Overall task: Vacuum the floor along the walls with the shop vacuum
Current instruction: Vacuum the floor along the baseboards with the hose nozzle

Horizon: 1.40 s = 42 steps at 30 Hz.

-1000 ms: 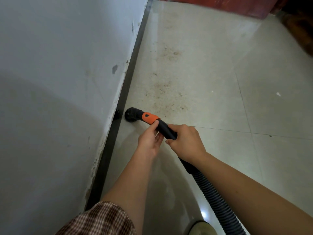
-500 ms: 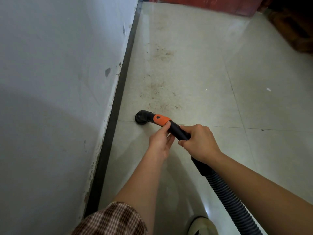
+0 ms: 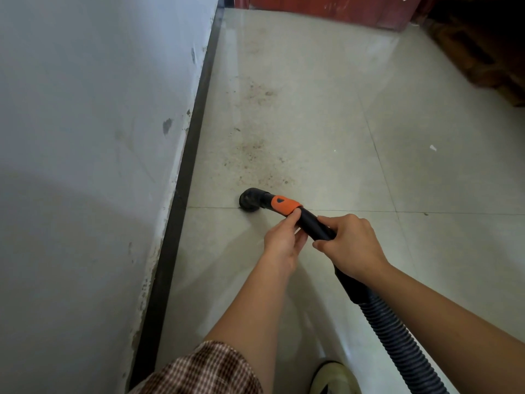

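Note:
A black vacuum wand with an orange collar (image 3: 284,205) ends in a round black nozzle (image 3: 250,198) that sits on the pale tiled floor (image 3: 326,115), a short way right of the dark baseboard (image 3: 196,129). My right hand (image 3: 349,245) grips the black tube behind the collar. My left hand (image 3: 282,241) holds the tube from below, thumb up against the orange collar. The ribbed black hose (image 3: 397,334) runs back to the lower right. Brown dirt specks (image 3: 255,155) lie on the tile just beyond the nozzle.
A scuffed white wall (image 3: 85,137) fills the left. Red-brown furniture (image 3: 326,7) stands at the far end and dark wooden pieces (image 3: 483,52) at the upper right. A small white scrap (image 3: 432,147) lies on the floor. My shoe (image 3: 332,378) is at the bottom.
The nozzle has slid away from the baseboard to the right, onto the tile joint, with both hands moving along with it. The grip on the tube is unchanged.

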Tool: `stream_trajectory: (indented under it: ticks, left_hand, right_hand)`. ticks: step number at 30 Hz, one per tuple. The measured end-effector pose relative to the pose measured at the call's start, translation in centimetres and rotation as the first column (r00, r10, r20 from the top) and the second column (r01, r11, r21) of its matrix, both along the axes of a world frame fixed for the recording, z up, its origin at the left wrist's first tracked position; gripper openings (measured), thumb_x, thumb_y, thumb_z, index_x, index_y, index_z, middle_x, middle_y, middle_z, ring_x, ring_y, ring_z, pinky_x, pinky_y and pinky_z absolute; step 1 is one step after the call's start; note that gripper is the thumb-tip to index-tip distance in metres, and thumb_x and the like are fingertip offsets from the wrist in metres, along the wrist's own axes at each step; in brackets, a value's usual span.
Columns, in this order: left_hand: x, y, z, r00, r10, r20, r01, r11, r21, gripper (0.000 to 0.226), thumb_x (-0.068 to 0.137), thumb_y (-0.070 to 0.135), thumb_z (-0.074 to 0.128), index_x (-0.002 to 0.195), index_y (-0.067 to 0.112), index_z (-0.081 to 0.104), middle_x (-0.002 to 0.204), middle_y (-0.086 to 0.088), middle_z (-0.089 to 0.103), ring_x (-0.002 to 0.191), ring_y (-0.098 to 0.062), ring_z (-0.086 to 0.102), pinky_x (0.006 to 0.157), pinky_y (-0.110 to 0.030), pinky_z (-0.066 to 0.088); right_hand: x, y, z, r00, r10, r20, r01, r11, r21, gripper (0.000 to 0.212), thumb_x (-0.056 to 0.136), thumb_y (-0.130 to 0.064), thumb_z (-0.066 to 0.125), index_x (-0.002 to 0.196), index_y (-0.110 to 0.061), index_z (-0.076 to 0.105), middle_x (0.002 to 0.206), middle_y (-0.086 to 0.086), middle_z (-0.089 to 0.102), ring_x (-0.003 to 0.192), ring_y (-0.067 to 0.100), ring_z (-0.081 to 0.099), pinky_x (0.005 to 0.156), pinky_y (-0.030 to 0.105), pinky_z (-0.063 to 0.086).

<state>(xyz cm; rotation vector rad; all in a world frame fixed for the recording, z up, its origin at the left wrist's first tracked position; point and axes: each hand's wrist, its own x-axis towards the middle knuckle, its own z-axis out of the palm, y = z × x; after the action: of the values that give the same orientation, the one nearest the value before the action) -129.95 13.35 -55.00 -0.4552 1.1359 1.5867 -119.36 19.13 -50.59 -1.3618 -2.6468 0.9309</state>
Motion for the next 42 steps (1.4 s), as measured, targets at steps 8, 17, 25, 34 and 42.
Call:
stream_trajectory:
  ticks: [8, 17, 25, 34, 42]
  left_hand:
    - [1.5, 0.6, 0.6, 0.999, -0.047, 0.004, 0.047, 0.998, -0.029, 0.026, 0.092, 0.015, 0.067, 0.114, 0.002, 0.065, 0.111, -0.013, 0.07, 0.089, -0.014, 0.068, 0.066, -0.017, 0.055]
    - [-0.1, -1.0, 0.8, 0.999, 0.042, -0.035, -0.047, 0.983, -0.178, 0.03, 0.082, 0.011, 0.07, 0.11, 0.001, 0.064, 0.095, -0.012, 0.073, 0.077, -0.015, 0.07, 0.06, -0.021, 0.054]
    - [-0.4, -1.9, 0.8, 0.988, 0.12, -0.098, -0.147, 0.927, -0.345, 0.023, 0.074, 0.013, 0.07, 0.095, 0.005, 0.064, 0.088, -0.011, 0.071, 0.071, -0.023, 0.069, 0.067, -0.031, 0.054]
    - [0.2, -1.7, 1.0, 0.993, 0.091, -0.08, -0.111, 0.948, -0.297, 0.021, 0.077, 0.016, 0.071, 0.093, 0.007, 0.063, 0.09, -0.01, 0.072, 0.07, -0.018, 0.069, 0.06, -0.027, 0.05]
    - [-0.2, 1.0, 0.5, 0.997, -0.036, -0.065, 0.027, 0.991, -0.131, 0.026, 0.092, 0.017, 0.064, 0.116, 0.007, 0.062, 0.103, -0.009, 0.071, 0.081, -0.014, 0.067, 0.072, -0.023, 0.054]
  right_hand:
    - [1.8, 0.5, 0.4, 0.999, -0.043, -0.009, 0.043, 0.999, -0.007, 0.024, 0.076, -0.018, 0.074, 0.098, -0.03, 0.075, 0.059, 0.002, 0.064, 0.057, 0.02, 0.06, 0.05, 0.025, 0.045]
    - [0.4, -0.5, 0.4, 0.999, 0.041, -0.01, -0.041, 0.996, -0.083, 0.023, 0.073, -0.017, 0.074, 0.093, -0.027, 0.076, 0.062, 0.007, 0.065, 0.057, 0.022, 0.059, 0.053, 0.027, 0.048]
    - [-0.3, -0.8, 1.0, 0.988, 0.151, -0.022, -0.152, 0.969, -0.192, 0.025, 0.071, -0.016, 0.074, 0.089, -0.034, 0.075, 0.063, 0.004, 0.068, 0.055, 0.016, 0.055, 0.057, 0.03, 0.05]
    - [0.3, -1.0, 1.0, 0.989, 0.146, -0.02, -0.148, 0.981, -0.124, 0.025, 0.074, -0.017, 0.073, 0.094, -0.032, 0.075, 0.063, 0.004, 0.067, 0.06, 0.022, 0.06, 0.054, 0.028, 0.049]
    - [0.4, 1.2, 0.5, 0.994, 0.103, 0.024, -0.103, 0.995, 0.005, 0.011, 0.077, -0.019, 0.069, 0.088, -0.021, 0.072, 0.058, 0.003, 0.058, 0.061, 0.022, 0.057, 0.055, 0.029, 0.045]
